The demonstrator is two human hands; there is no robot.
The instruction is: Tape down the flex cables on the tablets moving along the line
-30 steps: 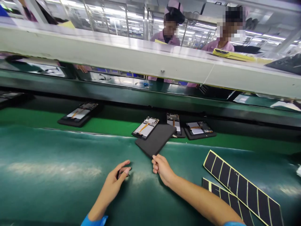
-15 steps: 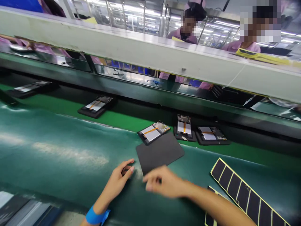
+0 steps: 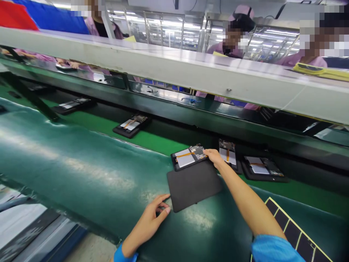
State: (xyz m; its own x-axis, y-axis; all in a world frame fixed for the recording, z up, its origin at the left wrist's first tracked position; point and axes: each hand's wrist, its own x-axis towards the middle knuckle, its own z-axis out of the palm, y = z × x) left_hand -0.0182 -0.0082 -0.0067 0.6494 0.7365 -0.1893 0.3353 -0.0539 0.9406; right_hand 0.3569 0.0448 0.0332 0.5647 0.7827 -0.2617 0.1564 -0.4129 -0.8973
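An opened tablet [image 3: 185, 159], with a pale battery, an orange ribbon cable and a bare circuit board, lies at the belt's near edge. My right hand [image 3: 214, 156] reaches across and pinches its right end; the fingertips are partly hidden. Below the tablet, and partly under it, a black rectangular pad [image 3: 195, 187] rests on the green worktop [image 3: 103, 203]. Beside the pad's lower left corner is my left hand [image 3: 155, 214], holding nothing, its fingers loosely curled and apart from the thumb.
More opened tablets on dark pads sit along the green belt, left [image 3: 132, 124] and right [image 3: 263, 166]. A yellow-edged strip of black stickers [image 3: 297, 233] lies at lower right, near my right sleeve. A white beam [image 3: 174, 65] spans the back; co-workers are beyond it.
My right hand has moved up and away from the pad's lower edge to the tablet's right end. The left hand stays near the pad's left corner. The view has shifted left.
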